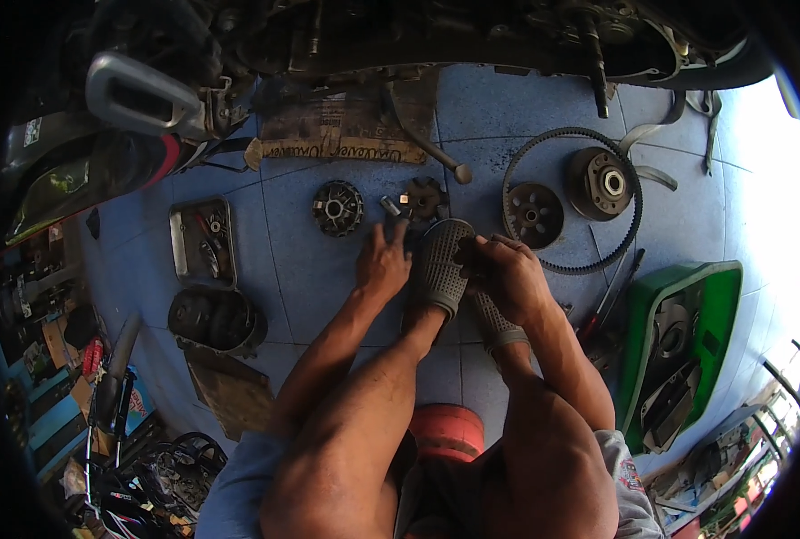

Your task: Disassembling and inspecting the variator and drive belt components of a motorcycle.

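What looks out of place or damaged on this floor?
Nothing looks clearly broken. Slightly odd: a long, thin, red-handled tool lies loose on the blue tiled floor, left of the green plastic bin, rather than in the rectangular metal tray. The flat brown cardboard also looks darkly stained.

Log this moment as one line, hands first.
left hand: near silver cylinder; right hand: curled, contents unclear; toothed belt: on floor
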Demonstrator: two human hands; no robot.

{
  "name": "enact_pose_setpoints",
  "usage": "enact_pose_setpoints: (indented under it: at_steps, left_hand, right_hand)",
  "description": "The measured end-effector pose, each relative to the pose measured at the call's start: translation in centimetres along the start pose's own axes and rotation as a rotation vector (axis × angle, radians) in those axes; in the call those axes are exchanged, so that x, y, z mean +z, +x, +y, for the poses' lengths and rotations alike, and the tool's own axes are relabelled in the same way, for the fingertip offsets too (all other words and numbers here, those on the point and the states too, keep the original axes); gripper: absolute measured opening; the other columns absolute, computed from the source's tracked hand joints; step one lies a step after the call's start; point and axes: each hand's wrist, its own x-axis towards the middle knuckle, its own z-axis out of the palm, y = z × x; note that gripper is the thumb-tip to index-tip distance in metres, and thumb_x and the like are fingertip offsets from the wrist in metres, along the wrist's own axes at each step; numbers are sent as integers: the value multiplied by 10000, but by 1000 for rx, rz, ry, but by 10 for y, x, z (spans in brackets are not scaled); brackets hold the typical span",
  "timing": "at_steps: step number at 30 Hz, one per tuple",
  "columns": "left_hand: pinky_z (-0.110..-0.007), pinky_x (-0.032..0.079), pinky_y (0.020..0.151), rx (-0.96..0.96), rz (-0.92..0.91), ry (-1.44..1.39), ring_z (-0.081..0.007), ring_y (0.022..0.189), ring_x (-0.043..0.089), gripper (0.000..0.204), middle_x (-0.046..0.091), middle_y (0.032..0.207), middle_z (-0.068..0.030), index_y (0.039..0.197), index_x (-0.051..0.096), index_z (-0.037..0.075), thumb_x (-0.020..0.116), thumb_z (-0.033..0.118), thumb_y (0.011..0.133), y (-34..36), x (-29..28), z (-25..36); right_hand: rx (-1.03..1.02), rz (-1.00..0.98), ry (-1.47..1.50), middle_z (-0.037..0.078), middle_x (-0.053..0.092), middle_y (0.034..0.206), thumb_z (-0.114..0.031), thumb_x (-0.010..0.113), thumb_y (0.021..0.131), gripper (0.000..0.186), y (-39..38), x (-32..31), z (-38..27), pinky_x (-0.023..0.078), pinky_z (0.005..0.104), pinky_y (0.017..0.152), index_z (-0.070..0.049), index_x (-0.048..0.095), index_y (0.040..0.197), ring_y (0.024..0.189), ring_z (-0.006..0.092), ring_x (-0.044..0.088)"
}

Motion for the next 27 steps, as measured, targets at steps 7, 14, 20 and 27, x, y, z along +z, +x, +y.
enact_pose_setpoints:
  at_steps: [7,14,20,27]
  left_hand:
    - [-396,517,725,200,99,255,-337,858,538,466,456,1108,-179,1309,518,161,503,51,856,8,27,-10]
    - [-414,521,748,343,159,141,-374,888,580,439,489,1091,-208,1298,513,137,486,50,869,11,51,-38]
    - [-435,491,787,219,96,-325,-411,955,567,278,529,1085,-212,1144,515,49,545,10,870,16,31,-27]
    - [-254,456,589,-24,-141,-1056,-115,696,549,212,588,912,-48,1117,505,36,572,74,919,-9,-52,14]
  right_hand:
    - [-47,14,18,128,644,935,-182,544,930,250,3,9,-3,504,314,636,48,581,1023,727,177,605]
    - [-36,15,17,119,637,915,-165,545,924,231,2,12,-3,501,313,636,45,585,1013,727,177,606]
    - [-40,31,37,109,630,893,-142,547,918,203,5,4,-1,501,302,634,39,585,1000,725,176,607]
    - [-43,-21,-13,105,633,952,-160,585,904,246,8,8,3,499,284,707,40,587,1048,792,157,609]
